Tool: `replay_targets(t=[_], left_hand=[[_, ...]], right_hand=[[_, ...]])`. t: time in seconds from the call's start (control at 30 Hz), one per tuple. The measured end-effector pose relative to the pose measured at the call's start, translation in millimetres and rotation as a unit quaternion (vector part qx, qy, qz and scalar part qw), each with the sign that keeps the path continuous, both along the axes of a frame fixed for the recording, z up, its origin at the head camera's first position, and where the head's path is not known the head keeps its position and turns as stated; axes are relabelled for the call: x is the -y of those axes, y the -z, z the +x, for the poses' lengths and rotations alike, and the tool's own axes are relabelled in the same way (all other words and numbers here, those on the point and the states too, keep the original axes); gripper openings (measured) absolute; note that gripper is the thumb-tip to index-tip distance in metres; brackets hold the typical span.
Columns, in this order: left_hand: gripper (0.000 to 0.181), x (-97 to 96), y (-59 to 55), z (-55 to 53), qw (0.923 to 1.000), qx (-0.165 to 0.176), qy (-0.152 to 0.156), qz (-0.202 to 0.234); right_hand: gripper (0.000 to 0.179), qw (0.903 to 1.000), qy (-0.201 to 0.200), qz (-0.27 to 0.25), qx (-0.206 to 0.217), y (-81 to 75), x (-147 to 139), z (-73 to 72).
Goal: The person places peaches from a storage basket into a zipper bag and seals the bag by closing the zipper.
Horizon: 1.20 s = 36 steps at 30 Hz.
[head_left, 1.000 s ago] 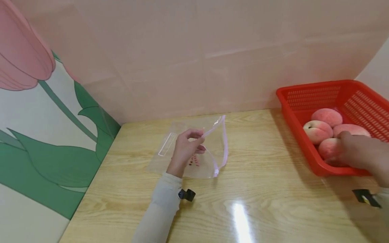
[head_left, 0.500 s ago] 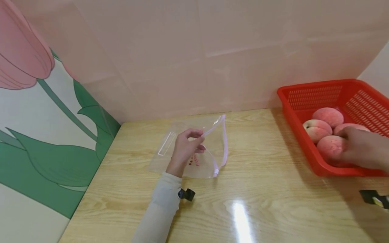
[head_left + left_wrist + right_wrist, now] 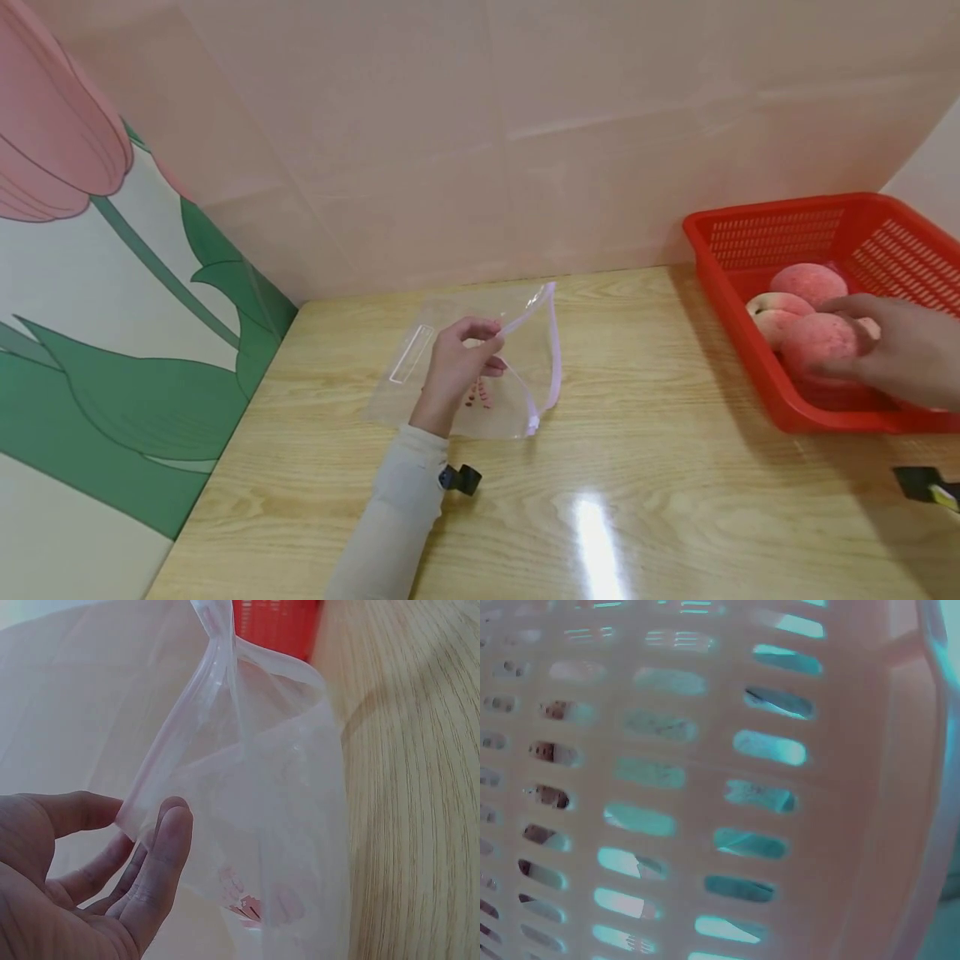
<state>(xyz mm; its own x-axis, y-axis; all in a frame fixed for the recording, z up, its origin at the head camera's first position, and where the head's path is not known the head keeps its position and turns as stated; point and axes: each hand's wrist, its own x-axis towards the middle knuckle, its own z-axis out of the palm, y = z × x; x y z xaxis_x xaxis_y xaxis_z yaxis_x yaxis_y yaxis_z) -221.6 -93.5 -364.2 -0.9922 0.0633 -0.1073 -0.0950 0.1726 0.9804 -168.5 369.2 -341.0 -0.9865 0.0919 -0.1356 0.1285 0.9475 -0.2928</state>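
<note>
Inside the red basket [image 3: 776, 242], on your right, one peach [image 3: 817, 342] has just come up: it sits higher than a moment ago, hides more of the pale peach [image 3: 769, 315] and bares some floor below. Your right hand [image 3: 911, 350] curls round it, fingers over the top and thumb low; blur hides how firm the hold is. The peach now seems to rest on your grip rather than on the basket, though whether it touches its pale neighbour you cannot tell. The rear peach [image 3: 810, 284] lies behind.

On the table [image 3: 660, 467], well apart to the left, the bag [image 3: 515, 400] has hardly moved. Your left hand [image 3: 454, 357] pinches its lip between thumb and finger, and the mouth gapes toward the basket, slider [image 3: 533, 425] at the near corner. So both grips look settled: one peach picked out, the bag spread.
</note>
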Motion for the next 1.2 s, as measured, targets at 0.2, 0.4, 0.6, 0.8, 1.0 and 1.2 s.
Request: replay_targets(t=[0.2, 0.4, 0.6, 0.8, 1.0, 1.2], left_hand=[[0.023, 0.9, 1.0, -1.6, 1.0, 0.001, 0.005, 0.001], [0.026, 1.3, 2.5, -4.0, 0.9999, 0.01, 0.007, -0.001], [0.022, 2.4, -1.3, -2.4, 1.0, 0.002, -0.001, -0.001], [0.02, 2.9, -1.5, -2.4, 1.0, -0.005, 0.0, 0.002], [0.019, 2.7, -0.3, -2.0, 0.9999, 0.0, -0.005, 0.009], [0.023, -0.2, -14.2, 6.6, 0.9999, 0.003, 0.007, 0.008]], right_hand=[[0.121, 0.9982, 0.03, -0.006, -0.051, -3.0, 8, 0.8], [0.124, 0.9979, 0.043, -0.006, -0.049, -5.4, 11, 0.3], [0.119, 0.9966, 0.041, -0.01, -0.07, -7.5, 18, 0.6], [0.112, 0.9928, 0.036, -0.033, -0.109, -11.5, 30, 4.0], [0.103, 0.9875, 0.028, -0.043, -0.149, -14.4, 48, 5.3], [0.099, 0.9855, 0.021, -0.053, -0.16, -17.7, 62, 4.7]])
